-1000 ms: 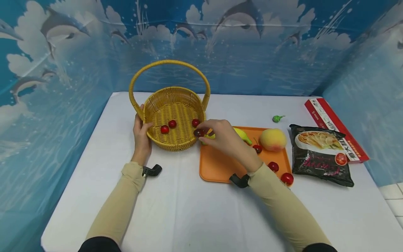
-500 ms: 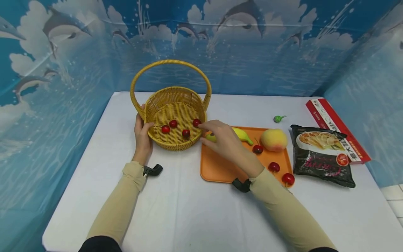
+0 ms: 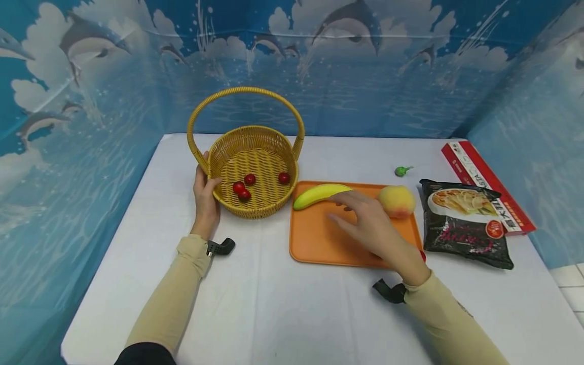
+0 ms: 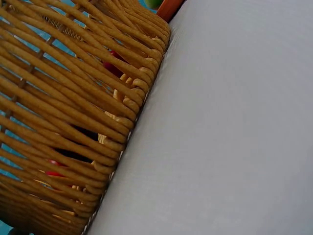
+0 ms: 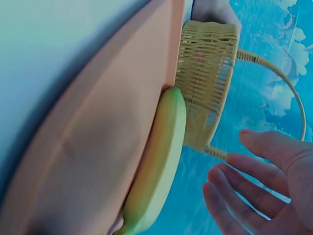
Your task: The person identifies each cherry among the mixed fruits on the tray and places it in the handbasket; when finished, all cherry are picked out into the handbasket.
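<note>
The yellow wicker basket (image 3: 222, 152) stands at the back left of the table, with its handle upright. My left hand (image 3: 206, 203) grips its left side, thumb over the rim; in the left wrist view only the basket's woven wall (image 4: 73, 98) shows. Several red cherries (image 3: 249, 179) lie inside on the basket floor. My right hand (image 3: 371, 225) hovers over the orange tray (image 3: 315, 243), fingers spread and holding nothing. On the tray are a yellow-green banana (image 3: 319, 194) and a peach (image 3: 396, 201). Part of one cherry (image 3: 423, 255) peeks out beside my right wrist; the hand and arm hide the tray's right front.
Right of the tray lies a black food packet (image 3: 465, 228), overlapping a red and white box (image 3: 474, 162). A small green pepper (image 3: 402, 171) sits behind the tray. A blue dolphin-print curtain (image 3: 255, 71) closes off the back and sides of the white table (image 3: 274, 314).
My right hand let a dark cherry go into the basket, and it rolled left against another cherry. The hand then moved right, over the tray. My left hand stays on the basket.
</note>
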Demonstrator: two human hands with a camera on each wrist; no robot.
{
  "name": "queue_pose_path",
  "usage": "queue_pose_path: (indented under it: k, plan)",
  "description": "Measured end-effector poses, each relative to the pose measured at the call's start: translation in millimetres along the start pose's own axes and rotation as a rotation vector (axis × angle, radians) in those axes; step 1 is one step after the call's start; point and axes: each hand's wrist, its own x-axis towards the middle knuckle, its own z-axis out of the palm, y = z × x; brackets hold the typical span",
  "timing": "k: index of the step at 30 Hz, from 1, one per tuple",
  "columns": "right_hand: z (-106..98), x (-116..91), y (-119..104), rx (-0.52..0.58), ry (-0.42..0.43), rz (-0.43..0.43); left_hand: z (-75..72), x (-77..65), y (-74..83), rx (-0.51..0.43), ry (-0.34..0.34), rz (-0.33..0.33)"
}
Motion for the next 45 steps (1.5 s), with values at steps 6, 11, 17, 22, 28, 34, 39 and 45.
queue_pose_path:
  k: [6, 11, 17, 22, 28, 34, 39, 45]
  plan:
    - [-11.8, -28.2, 16.0, -0.013, 0.035, 0.018, -0.5, -0.5, 0.8, 0.002, 0.000, -0.007]
    - [-24.4, -50.7, 28.5, -0.047, 0.064, 0.036, -0.5, 0.0, 0.3, -0.004, -0.003, -0.002]
    - [-34.1, -72.3, 39.8, -0.117, 0.089, 0.075, -0.7, -0.3, 1.0, -0.005, -0.005, 0.000]
    - [-41.8, -84.9, 45.2, -0.131, 0.092, 0.117, -0.4, -0.4, 3.1, -0.014, -0.006, 0.006]
    - [-46.4, -104.5, 52.5, -0.171, 0.117, 0.164, -0.9, 0.1, 1.5, -0.013, -0.003, -0.004]
    - [-47.4, -122.0, 57.4, -0.198, 0.110, 0.220, -0.4, -1.6, 0.8, -0.009, -0.004, -0.008]
    - [-47.1, -131.7, 59.0, -0.176, 0.063, 0.287, 0.8, -2.0, 2.3, -0.015, -0.009, -0.005]
    - [-43.6, -137.9, 60.3, -0.173, 0.036, 0.294, 1.5, -2.1, 2.7, -0.018, -0.012, -0.008]
